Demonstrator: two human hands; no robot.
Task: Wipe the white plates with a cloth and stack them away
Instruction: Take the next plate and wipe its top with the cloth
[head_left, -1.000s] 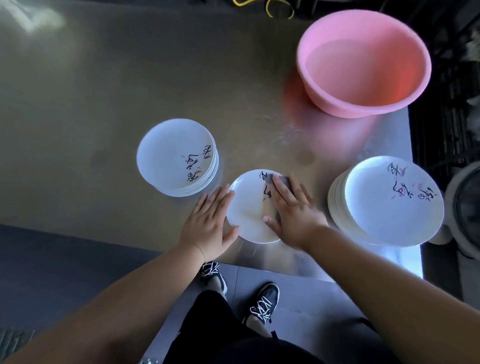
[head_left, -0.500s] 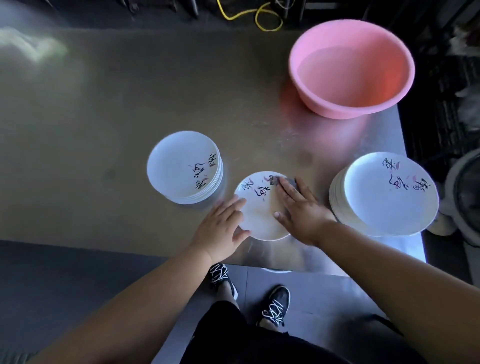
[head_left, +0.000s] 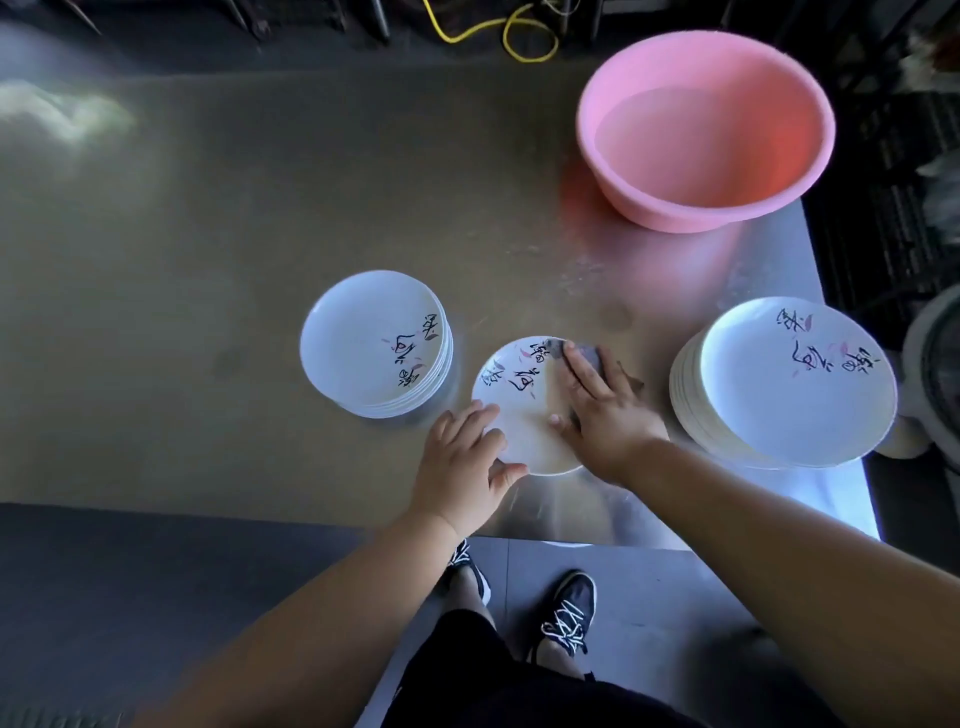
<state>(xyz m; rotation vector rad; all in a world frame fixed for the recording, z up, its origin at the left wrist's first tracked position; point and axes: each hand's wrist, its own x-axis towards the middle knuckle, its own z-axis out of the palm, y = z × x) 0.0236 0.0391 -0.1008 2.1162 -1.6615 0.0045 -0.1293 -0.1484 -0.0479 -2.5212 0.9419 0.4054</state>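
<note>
Your small round white plate with black brush lettering (head_left: 524, 421) lies flat on the brushed-metal tabletop (head_left: 260, 260), close to its near edge. Your right hand (head_left: 605, 410) lies flat on the plate's right side, fingers straight, pressing a small grey cloth (head_left: 592, 357) against the far rim. Your left hand (head_left: 462, 462) is also unclenched, its fingers laid on the near-left rim to steady the plate.

The plate looks glazed, stiff and light, probably slick on bare metal and liable to chip, so hold it down by the rim while you wipe. To lift it, I'd pinch the raised edge, not the smooth middle.

There are 2 stacks of matching lettered plates: a shorter stack (head_left: 363, 343) just to the left and a taller stack (head_left: 779, 384) to the right. A round pink plastic basin (head_left: 706, 130) stands at the far right.
</note>
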